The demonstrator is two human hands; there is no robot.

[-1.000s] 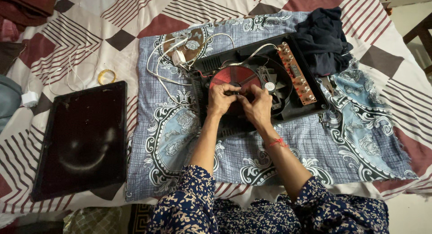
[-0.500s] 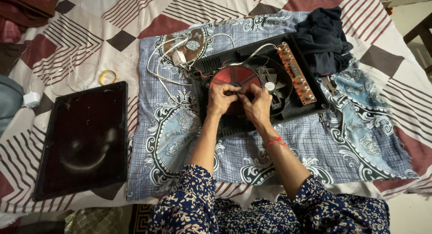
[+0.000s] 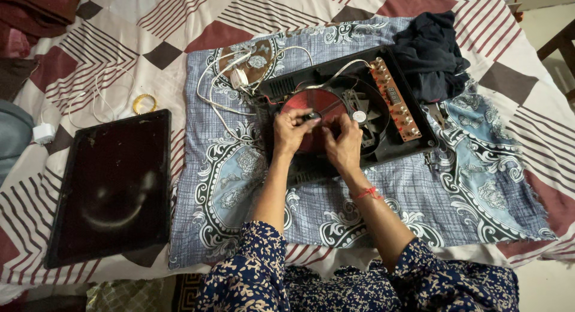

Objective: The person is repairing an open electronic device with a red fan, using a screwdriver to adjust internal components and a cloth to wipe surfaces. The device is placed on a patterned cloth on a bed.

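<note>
both hands (image 3: 317, 135) on opened cooktop (image 3: 353, 117)

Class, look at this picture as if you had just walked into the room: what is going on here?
A person in a dark floral top works with both hands inside an opened induction cooktop that lies on a patterned blue cloth on a bed. The left hand and right hand meet over the round red coil, pinching something small there. The cooktop's black glass top lies apart, to the left. A white cord and a dark garment lie near the unit.
</note>
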